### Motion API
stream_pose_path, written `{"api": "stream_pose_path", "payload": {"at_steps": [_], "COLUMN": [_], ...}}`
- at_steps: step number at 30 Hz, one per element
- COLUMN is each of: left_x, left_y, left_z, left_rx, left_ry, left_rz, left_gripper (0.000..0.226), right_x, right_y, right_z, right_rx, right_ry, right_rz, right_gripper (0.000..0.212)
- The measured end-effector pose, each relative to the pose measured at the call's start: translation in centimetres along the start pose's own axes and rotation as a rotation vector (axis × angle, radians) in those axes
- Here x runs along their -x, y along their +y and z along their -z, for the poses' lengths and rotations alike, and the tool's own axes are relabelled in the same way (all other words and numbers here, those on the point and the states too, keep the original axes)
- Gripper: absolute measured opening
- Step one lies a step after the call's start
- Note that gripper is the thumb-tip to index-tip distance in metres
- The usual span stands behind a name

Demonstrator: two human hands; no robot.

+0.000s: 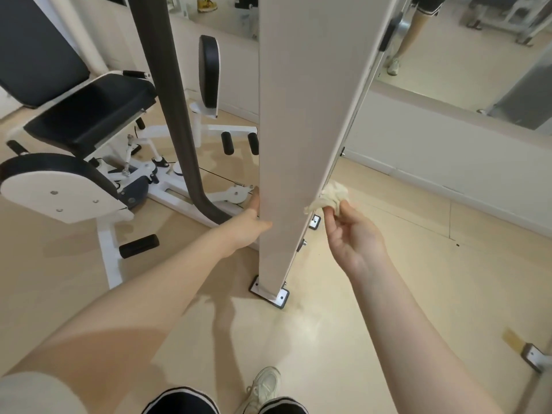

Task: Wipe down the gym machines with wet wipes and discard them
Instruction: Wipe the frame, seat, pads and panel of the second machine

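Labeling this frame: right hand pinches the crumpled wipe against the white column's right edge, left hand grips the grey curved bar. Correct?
Not quite. The head view shows the left hand resting on the left edge of the white column, not gripping the grey curved bar, which stands apart. The rest holds: the right hand pinches the crumpled wipe against the column's right edge.

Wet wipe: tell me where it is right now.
In the head view, the wet wipe is right of centre, pinched in the right hand and pressed against the right edge of the white upright panel, low down near the floor.
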State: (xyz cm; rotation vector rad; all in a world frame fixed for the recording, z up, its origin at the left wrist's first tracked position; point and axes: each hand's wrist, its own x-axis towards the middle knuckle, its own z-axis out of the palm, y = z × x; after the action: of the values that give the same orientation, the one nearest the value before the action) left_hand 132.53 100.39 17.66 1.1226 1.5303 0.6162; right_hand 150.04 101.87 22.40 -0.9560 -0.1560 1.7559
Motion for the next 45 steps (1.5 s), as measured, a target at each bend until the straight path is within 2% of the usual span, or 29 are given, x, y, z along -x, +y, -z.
{"api": "stream_pose_path", "payload": {"at_steps": [1,3,8,12,13,16,19,22,27,29,33,36,38,40,43,45], "left_x": [0.4,1.0,1.8,4.1,4.5,4.9,6.4,8.5,13.4,16.5,24.0,30.5,35.4,40.1,46.8,50.4], "left_y": [0.2,0.3,-1.6,-2.4,-2.6,-4.1,-5.6,-7.5,-11.2,-13.4,-19.1,-24.3,-28.1,-31.4,-35.9,-38.7], "left_z": [0.1,-0.1,-0.9,-1.6,-1.7,-0.8,1.0,2.9,7.3,9.9,15.8,20.6,23.5,25.8,28.4,29.8], "left_rx": [-0.011,-0.013,-0.028,0.148,0.209,0.277,0.362,0.329,0.308,0.330,0.361,0.433,0.482,0.537,0.717,0.830], "left_ry": [0.001,0.030,0.108,-0.185,-0.178,-0.011,0.038,0.020,0.085,0.109,0.227,0.412,0.558,0.696,0.822,0.901], "left_rz": [-0.005,-0.015,0.011,0.070,0.076,0.041,0.047,0.011,-0.018,-0.020,0.000,0.029,0.066,0.114,0.166,0.199], "left_gripper": [0.073,0.064,0.044,0.033,0.032,0.023,0.004,0.009,0.009,0.011,0.007,0.016,0.032,0.038,0.027,0.015], "right_x": [-0.1,-0.3,-0.7,-1.0,-1.0,-1.0,-0.5,0.8,2.9,4.4,8.5,12.7,15.6,18.5,23.4,26.4], "right_y": [-0.4,-0.2,2.5,4.7,5.3,6.9,8.3,10.5,15.3,18.5,27.0,35.4,41.7,47.8,55.9,60.6], "right_z": [0.8,2.2,3.8,3.6,3.5,3.3,2.8,1.9,-0.9,-2.8,-7.8,-11.9,-13.8,-15.0,-16.6,-17.7], "right_rx": [-0.077,-0.034,0.370,0.638,0.698,0.845,0.934,0.989,0.959,0.976,1.093,1.172,1.173,1.169,1.204,1.264], "right_ry": [0.024,0.050,0.011,-0.138,-0.135,-0.090,-0.126,-0.191,-0.265,-0.274,-0.408,-0.581,-0.698,-0.762,-0.819,-0.941], "right_rz": [-0.082,-0.187,-0.314,-0.423,-0.434,-0.392,-0.380,-0.411,-0.449,-0.493,-0.536,-0.546,-0.615,-0.688,-0.810,-0.886], "right_gripper": [0.022,0.022,0.020,0.014,0.012,0.013,0.013,0.010,0.013,0.011,0.013,0.012,0.008,0.011,0.015,0.016]}}
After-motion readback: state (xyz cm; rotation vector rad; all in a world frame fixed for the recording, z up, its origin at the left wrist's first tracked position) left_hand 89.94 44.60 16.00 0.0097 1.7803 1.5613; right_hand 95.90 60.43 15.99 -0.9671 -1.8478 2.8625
